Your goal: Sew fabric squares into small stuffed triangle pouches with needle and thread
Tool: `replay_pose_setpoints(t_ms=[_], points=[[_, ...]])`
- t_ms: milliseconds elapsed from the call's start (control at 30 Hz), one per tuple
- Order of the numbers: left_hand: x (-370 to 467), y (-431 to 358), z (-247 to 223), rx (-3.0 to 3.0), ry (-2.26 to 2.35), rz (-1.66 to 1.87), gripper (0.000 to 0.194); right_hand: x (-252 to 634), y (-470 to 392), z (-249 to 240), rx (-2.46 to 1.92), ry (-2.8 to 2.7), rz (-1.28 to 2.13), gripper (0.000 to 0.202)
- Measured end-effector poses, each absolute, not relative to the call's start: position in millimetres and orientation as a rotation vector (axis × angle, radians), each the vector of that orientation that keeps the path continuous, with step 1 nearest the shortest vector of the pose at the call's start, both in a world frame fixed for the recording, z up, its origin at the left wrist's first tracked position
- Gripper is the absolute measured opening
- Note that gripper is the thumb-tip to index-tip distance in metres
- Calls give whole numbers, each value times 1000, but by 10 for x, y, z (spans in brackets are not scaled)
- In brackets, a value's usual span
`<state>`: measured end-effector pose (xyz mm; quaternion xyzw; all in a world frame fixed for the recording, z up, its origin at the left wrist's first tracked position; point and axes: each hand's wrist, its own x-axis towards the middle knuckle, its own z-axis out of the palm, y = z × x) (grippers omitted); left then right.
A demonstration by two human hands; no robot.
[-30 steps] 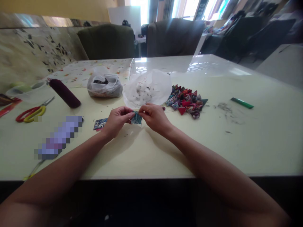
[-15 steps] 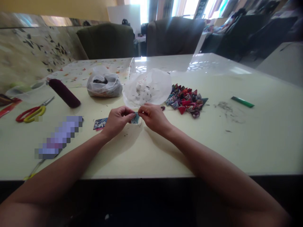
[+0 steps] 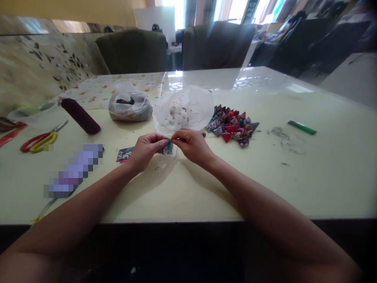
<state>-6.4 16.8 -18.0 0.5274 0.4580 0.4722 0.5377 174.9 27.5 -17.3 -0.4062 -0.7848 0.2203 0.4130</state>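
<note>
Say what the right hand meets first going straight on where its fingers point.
The teal fabric piece, right where the right hand seems to pinch its edge. The left hand gripping it probably comes next; exact depth is unclear.

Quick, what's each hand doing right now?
Left hand: closed, pinching a small teal fabric piece.
Right hand: closed in a pinch at the fabric's upper right edge; what's between its fingers can't be told.
</note>
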Motion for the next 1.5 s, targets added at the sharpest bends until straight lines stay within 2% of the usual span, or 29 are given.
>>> replay_pose_setpoints(t_ms=[500,933,1267,1500], points=[[-104,187,-183,1137,1027,1050,19,1855,374,-181,-898,-1917,854,15],[-106,191,-162,1039,935,989,22,1891,416,-187,-786,-1794,1138,16],[-103,182,-189,1105,939,976,22,1809,383,-226,-828,-1841,992,16],[-61,157,-166,1237,1025,1075,23,1718,270,-218,-980,-1967,582,9]])
